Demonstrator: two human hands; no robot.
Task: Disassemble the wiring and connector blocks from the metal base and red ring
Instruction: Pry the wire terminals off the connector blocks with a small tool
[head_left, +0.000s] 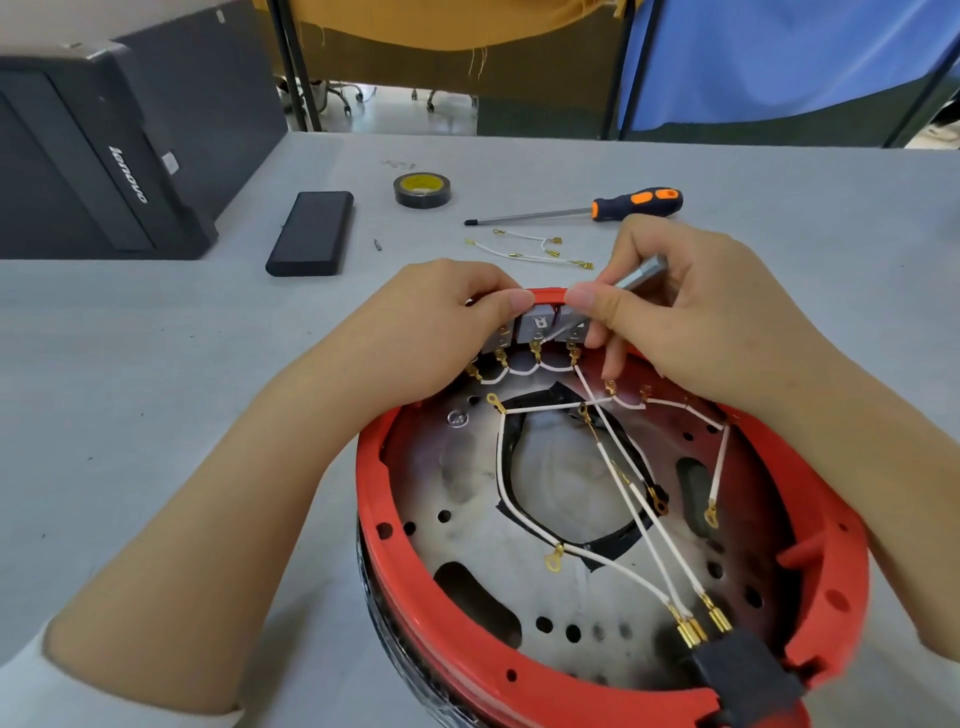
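A red ring (405, 587) surrounds a perforated metal base (483, 525) on the grey table. White wires (631, 499) with brass terminals cross the base to a black plug (743, 675) at the near rim. Grey connector blocks (535, 328) line the ring's far edge, with short white wire loops beneath them. My left hand (441, 327) grips the far rim beside the blocks, thumb on top. My right hand (691, 306) pinches a small metal screwdriver bit (641, 275), whose tip points at a block's terminal.
Loose removed white wires (530, 250) lie beyond the ring. Farther back are an orange-and-black screwdriver (597, 209), a roll of black tape (422, 190), a black rectangular case (311, 233), a tiny bit (377, 244) and a black computer box (93, 156) at left.
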